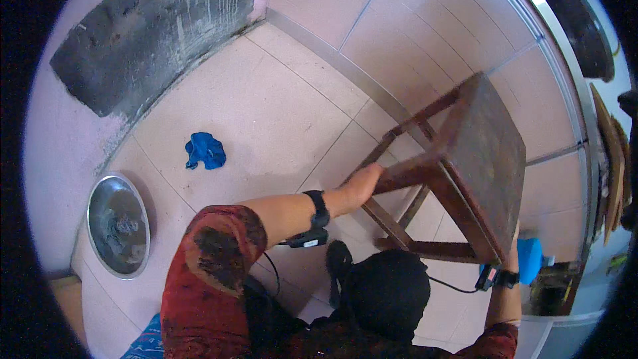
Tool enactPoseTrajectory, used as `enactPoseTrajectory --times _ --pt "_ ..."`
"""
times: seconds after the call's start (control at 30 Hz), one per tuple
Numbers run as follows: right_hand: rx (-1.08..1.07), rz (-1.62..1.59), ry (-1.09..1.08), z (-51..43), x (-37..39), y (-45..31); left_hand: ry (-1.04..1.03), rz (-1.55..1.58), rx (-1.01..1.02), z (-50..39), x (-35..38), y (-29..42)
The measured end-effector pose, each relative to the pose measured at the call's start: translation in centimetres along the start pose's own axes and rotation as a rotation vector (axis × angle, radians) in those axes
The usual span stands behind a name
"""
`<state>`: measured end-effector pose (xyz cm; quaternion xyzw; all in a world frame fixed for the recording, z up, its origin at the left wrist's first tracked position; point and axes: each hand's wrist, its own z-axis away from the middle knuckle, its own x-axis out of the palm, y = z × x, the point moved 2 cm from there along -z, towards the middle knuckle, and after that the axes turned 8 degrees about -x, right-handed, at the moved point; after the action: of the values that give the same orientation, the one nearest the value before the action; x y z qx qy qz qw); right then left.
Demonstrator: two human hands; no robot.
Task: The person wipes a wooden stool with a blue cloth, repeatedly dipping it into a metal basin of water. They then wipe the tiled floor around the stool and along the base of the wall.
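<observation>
A dark brown wooden stool (491, 159) is tilted in front of me, its seat facing right and its legs pointing left. My left hand (363, 183) is closed around one of its legs. At the near edge of the seat is my right hand (514, 245), partly hidden behind the wood; it appears to grip that edge. Both wrists wear black straps with small boxed devices.
A metal basin (118, 227) with murky water and a cloth-like lump stands by the left wall. A crumpled blue cloth (206, 151) lies on the tiled floor (279, 109). A tiled partition (398, 15) with metal rails bounds the right side, beside a blue container (529, 261).
</observation>
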<state>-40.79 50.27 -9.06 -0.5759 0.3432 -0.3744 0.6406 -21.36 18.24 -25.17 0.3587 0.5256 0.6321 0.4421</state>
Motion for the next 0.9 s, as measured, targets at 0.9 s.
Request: enactPoseTrajectory --times 0.9 --pt "-0.904 0.774 -0.319 -0.4 26.3 -18.9 -0.041 0.04 -0.068 -3.2 -6.5 -3.5"
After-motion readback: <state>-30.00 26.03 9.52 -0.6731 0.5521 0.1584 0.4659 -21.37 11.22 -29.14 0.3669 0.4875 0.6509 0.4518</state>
